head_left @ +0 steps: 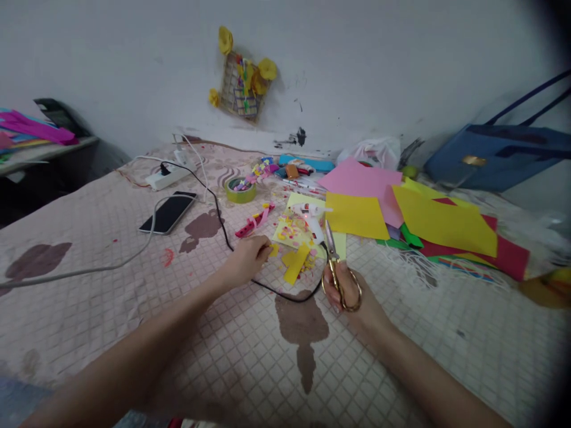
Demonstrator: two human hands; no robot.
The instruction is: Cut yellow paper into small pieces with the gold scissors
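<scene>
My left hand (248, 259) is closed in a pinch at a small yellow paper piece (273, 250). In my right hand (357, 303) is a pair of gold-handled scissors (331, 252), its blades pointing away from me and seemingly together. Between the hands lie yellow paper strips (296, 265) among small pink and yellow scraps. Beyond them a white glue gun (312, 219) rests on pale yellow paper (339, 242), with its black cord (285, 295) looping between my hands. A dark pink strip (254, 222) with small yellow bits lies just past my left hand.
To the left are a phone (168, 213), a grey cable (111, 268) and a white power strip (169, 175). A roll of green tape (241, 191) stands further back. Coloured sheets (446, 220) and white string (414, 264) spread rightward, near a blue bag (491, 154) by the wall.
</scene>
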